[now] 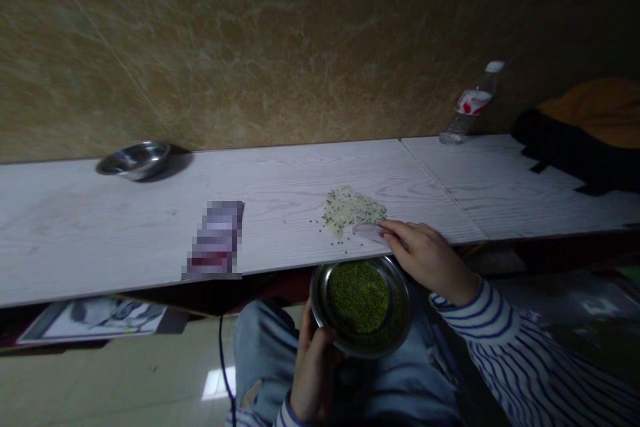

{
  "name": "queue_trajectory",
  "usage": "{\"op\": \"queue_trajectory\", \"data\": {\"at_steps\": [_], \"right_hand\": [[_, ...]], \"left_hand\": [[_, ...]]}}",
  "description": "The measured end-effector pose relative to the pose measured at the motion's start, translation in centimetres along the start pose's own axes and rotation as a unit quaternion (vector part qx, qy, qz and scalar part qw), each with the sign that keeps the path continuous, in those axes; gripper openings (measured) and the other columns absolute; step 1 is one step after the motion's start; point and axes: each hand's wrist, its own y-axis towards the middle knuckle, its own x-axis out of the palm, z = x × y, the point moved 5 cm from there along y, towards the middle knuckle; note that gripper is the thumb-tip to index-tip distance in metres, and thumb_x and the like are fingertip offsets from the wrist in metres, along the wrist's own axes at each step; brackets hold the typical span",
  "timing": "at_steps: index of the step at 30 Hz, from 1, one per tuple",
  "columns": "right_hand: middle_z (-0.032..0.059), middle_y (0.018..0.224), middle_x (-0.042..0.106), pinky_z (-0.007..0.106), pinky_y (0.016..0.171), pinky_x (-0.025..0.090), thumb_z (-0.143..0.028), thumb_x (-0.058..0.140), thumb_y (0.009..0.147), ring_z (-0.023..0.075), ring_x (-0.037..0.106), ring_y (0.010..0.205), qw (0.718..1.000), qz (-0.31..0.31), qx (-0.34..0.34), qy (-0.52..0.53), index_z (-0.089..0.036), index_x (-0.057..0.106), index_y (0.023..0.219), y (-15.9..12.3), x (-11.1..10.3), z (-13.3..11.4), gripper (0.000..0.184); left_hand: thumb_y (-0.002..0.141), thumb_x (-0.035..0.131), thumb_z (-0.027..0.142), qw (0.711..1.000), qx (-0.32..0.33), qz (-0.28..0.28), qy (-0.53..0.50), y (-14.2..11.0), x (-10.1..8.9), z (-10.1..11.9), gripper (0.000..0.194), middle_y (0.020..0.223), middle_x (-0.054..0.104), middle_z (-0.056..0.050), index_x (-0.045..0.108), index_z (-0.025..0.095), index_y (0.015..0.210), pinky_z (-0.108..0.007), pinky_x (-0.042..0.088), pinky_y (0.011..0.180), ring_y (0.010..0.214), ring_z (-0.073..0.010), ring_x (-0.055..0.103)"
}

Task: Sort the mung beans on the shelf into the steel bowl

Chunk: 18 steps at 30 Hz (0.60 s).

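Observation:
My left hand (317, 360) grips the rim of a steel bowl (404, 310) from its lower left, thumb over the edge. Green beans (359, 297), small like mung beans, cover the bottom of this bowl, which is held over my lap just below the shelf edge. Between the fingers of my right hand (433, 257) is a clear, rounded plastic piece (369, 232); its exact kind I cannot make out. It touches the near side of a pile of white rice-like grains mixed with green beans (353, 208). A few loose beans lie around the pile.
A second steel bowl (135, 160) stands at the back left of the white wood-grain shelf (280, 180). Left of the pile lies a blurred-out flat object (216, 240). A plastic bottle (470, 107) and a black and orange cloth item (585, 133) are on the right.

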Motion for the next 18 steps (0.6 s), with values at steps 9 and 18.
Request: {"op": "queue_trajectory", "data": {"at_steps": [9,18], "right_hand": [[0.0093,0.1,0.071,0.04,0.084,0.051,-0.02,0.044,0.09,0.022,0.066,0.09,1.0,0.004,-0.025,0.006,-0.016,0.063,0.111,-0.3,-0.1,-0.6,0.028],[0.0086,0.1,0.071,0.038,0.082,0.051,-0.02,0.044,0.091,0.0215,0.066,0.088,1.0,-0.006,-0.022,0.006,-0.016,0.062,0.11,-0.4,0.1,-1.3,0.027]], "left_hand": [[0.073,0.058,0.018,1.0,0.002,-0.005,0.001,-0.1,0.3,0.4,0.064,0.119,0.06,-0.005,0.045,0.034,0.133,-0.035,0.049,0.08,0.103,-0.0236,0.057],[0.073,0.057,0.017,1.0,0.005,0.004,0.0,-0.3,0.0,0.6,0.061,0.123,0.057,-0.004,0.047,0.032,0.131,-0.033,0.048,0.081,0.102,-0.0212,0.055]]}}
